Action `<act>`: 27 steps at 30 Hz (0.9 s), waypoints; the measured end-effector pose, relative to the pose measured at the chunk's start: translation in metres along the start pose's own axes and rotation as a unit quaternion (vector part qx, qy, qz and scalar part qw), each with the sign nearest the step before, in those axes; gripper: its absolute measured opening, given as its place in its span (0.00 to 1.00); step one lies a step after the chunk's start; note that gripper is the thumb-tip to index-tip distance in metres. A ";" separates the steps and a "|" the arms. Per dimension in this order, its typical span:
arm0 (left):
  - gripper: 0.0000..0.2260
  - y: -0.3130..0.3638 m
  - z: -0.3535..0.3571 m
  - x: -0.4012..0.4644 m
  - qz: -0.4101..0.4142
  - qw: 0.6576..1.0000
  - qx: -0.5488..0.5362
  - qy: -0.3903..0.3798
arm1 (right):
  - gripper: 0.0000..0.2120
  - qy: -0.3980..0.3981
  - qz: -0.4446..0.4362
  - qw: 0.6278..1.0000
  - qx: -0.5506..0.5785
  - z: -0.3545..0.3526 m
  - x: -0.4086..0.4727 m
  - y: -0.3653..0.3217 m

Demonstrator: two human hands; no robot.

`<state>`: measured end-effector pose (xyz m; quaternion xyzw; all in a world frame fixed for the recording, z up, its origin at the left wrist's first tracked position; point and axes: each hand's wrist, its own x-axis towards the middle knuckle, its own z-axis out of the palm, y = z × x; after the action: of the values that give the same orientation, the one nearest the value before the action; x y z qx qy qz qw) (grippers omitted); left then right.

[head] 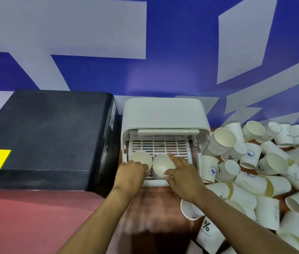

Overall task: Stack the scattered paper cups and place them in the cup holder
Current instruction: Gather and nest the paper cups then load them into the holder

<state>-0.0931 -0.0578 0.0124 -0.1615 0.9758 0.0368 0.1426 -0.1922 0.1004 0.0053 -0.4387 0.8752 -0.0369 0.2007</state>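
Note:
The white cup holder [164,114] stands open against the wall, with a slotted tray [163,145] inside. Two white paper cups sit at the tray's front, mouths up. My left hand [129,175] grips the left cup [139,158] at its near side. My right hand [183,176] holds the right cup [160,164] by its rim, forefinger stretched along the far edge. A nested stack of cups [220,142] leans on the holder's right side. Several loose paper cups [266,173] lie scattered to the right.
A black machine [49,136] with a yellow label stands left of the holder, touching it. A reddish-brown counter [35,224] runs along the front. More cups [191,209] lie under my right forearm. A blue and white wall is behind.

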 end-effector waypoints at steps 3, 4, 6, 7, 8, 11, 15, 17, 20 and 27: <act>0.13 0.004 0.004 -0.001 0.002 1.000 -0.014 -0.025 | 0.18 -0.022 0.001 1.000 0.001 0.000 0.001 0.000; 0.13 0.005 0.005 -0.002 0.002 0.999 -0.019 -0.027 | 0.19 -0.028 0.000 1.000 0.002 -0.001 0.000 0.000; 0.13 0.005 0.004 -0.004 0.001 0.999 -0.027 -0.018 | 0.22 -0.030 -0.001 1.000 0.008 -0.004 -0.002 0.000; 0.14 0.004 0.003 -0.005 -0.001 0.999 -0.033 -0.010 | 0.23 -0.026 0.000 1.000 0.011 -0.006 -0.003 0.000; 0.15 0.003 0.001 -0.007 -0.005 0.999 -0.039 -0.002 | 0.24 -0.020 0.001 1.000 0.013 -0.008 -0.004 -0.001; 0.17 -0.001 -0.008 -0.012 -0.011 0.999 -0.048 0.022 | 0.23 -0.006 0.005 1.000 0.023 -0.015 -0.011 0.000; 0.17 0.001 -0.022 -0.030 -0.009 0.995 -0.079 0.052 | 0.22 0.013 0.023 0.999 0.040 -0.025 -0.032 0.005; 0.15 0.005 -0.026 -0.044 0.001 0.994 -0.089 0.062 | 0.21 0.017 0.039 0.998 0.038 -0.027 -0.048 0.010; 0.14 0.017 -0.028 -0.064 0.027 0.992 -0.096 0.075 | 0.18 0.026 0.067 0.997 0.034 -0.026 -0.075 0.017; 0.14 0.058 -0.010 -0.092 0.091 0.985 -0.120 0.085 | 0.18 0.023 0.141 0.989 0.044 -0.009 -0.139 0.031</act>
<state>-0.0313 0.0241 0.0506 -0.0906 0.9835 0.1525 0.0344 -0.1447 0.2267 0.0502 -0.3004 0.9301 -0.0569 0.2034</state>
